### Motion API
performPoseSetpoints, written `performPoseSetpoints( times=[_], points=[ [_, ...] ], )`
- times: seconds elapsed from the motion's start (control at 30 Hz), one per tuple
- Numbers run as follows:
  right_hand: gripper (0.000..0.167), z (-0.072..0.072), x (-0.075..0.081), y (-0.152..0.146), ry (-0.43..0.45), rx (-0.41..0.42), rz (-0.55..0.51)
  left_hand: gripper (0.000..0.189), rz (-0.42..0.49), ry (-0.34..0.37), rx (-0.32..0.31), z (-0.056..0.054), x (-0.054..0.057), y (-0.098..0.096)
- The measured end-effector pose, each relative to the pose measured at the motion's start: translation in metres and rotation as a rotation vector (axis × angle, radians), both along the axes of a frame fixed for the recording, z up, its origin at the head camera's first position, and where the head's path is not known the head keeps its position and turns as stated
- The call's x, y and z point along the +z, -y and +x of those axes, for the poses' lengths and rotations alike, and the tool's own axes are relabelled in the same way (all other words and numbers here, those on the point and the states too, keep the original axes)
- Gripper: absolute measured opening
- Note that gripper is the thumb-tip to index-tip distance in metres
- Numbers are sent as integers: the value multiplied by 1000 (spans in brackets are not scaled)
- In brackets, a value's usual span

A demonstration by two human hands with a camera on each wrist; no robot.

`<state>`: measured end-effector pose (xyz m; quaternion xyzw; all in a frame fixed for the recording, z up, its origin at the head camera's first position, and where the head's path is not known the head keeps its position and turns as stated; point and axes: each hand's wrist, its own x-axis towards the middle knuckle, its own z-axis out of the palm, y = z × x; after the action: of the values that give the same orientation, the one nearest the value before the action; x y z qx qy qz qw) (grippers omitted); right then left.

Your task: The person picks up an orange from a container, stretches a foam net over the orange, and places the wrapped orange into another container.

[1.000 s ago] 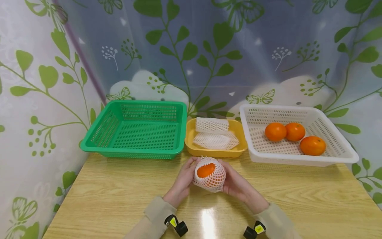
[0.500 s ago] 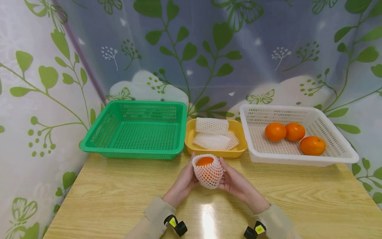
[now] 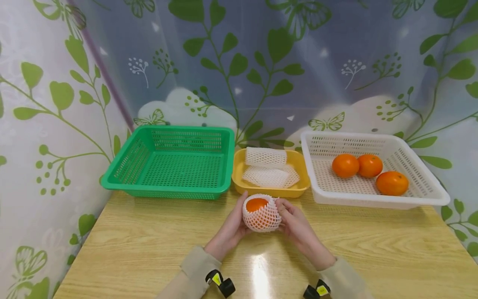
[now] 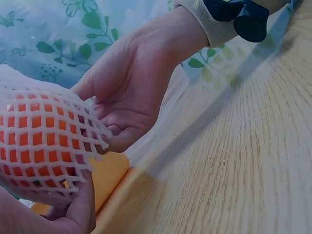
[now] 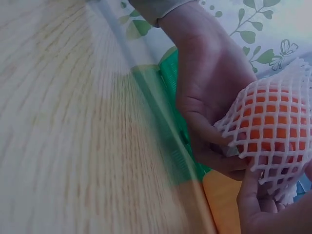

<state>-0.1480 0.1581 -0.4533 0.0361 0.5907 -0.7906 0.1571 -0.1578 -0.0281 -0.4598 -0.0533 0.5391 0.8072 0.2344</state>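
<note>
We grip the orange fruit (image 3: pixel 257 204) between left hand (image 3: pixel 230 226) and right hand (image 3: pixel 297 229), probably to steady its foam net (image 3: pixel 263 221); other nets (image 3: pixel 266 177) sit just beyond our hands, seemingly for easy reach.

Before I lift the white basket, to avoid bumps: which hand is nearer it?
Right: the right hand is in front and left of the white basket; the left hand, farther left.

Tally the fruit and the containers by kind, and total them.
Bare orange fruits in the white basket: 3
Netted orange fruit held by the left hand and right hand: 1
Baskets, the white one and the green basket: 2
Yellow tray: 1
Total: 7
</note>
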Motion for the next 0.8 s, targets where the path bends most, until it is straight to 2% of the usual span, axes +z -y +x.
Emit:
performPoseSetpoints(
  times=[0.3,0.43,0.53,0.67,0.8],
  points=[
    [13,2,3,0,-15,-13,-20,73,88,34,-36,-1,-1,-1],
    [10,2,2,1,-22,-36,-26,71,150,74,-52,-1,0,-2],
    [12,3,0,2,-25,-34,-13,67,188,105,-41,1,2,-3],
    [16,3,-2,2,-18,-24,-7,65,195,113,-36,2,4,-3],
    [21,2,-1,1,7,-29,12,66,178,98,-58,4,5,-4]
  ],
)
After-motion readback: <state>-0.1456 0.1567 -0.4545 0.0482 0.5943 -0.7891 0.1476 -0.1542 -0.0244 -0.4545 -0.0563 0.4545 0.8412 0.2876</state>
